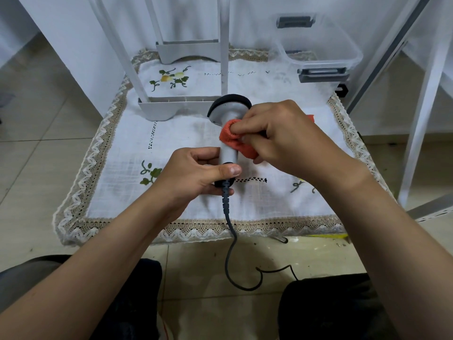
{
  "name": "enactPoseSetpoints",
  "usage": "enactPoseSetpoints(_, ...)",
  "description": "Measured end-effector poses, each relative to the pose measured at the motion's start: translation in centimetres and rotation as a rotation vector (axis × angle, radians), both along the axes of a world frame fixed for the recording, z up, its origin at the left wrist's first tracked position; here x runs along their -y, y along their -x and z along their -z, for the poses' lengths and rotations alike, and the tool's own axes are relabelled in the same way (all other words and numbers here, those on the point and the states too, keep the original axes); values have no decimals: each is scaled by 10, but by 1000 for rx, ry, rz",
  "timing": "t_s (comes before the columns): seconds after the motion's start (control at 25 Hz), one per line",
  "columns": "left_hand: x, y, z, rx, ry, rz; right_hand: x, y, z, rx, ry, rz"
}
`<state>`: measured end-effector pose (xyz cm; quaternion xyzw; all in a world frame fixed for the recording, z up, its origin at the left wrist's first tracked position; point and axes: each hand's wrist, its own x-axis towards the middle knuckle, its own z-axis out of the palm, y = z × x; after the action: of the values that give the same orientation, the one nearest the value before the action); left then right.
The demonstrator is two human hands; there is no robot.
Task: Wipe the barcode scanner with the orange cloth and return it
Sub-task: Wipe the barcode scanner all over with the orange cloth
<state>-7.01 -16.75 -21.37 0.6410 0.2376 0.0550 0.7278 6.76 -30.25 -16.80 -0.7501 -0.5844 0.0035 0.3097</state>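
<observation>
Pale floor tiles and white cabinet fronts are framing a low table draped in an embroidered white tablecloth [186, 133] with a lace border. Above its middle, the left hand [196, 173] is gripping the lower end of the barcode scanner [229, 133], thumb lying across the dark base where the cable [230, 241] is leaving it and trailing down over the table edge to the floor. The right hand [284, 136] is pinching the orange cloth [235, 142] around the grey handle, fingers closed on the fabric and pressing it against the shaft just below the dark-rimmed head. Wiping looks to be under way, with the handle getting attention and the head apparently not yet covered by the cloth. Judging from this, the next move is calling for sliding or turning the cloth up toward the head while the left hand is keeping the scanner steady, then setting it back down. At the far right corner a clear plastic bin [343, 52] with grey latches is sitting tilted; nothing is showing inside it. A white rack [171, 104] is standing behind the scanner.
</observation>
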Motion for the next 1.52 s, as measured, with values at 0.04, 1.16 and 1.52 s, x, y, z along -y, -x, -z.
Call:
enactPoseSetpoints(0.04,-1,0,0,4,5,-5,0,1,1,-2,16,-13)
enactPoseSetpoints(1.16,-8,-2,1,152,339,50,12,-6,6,-381,-288,344)
enactPoseSetpoints(1.52,-9,0,-1,205,249,81,10,-1,0,-307,-312,330)
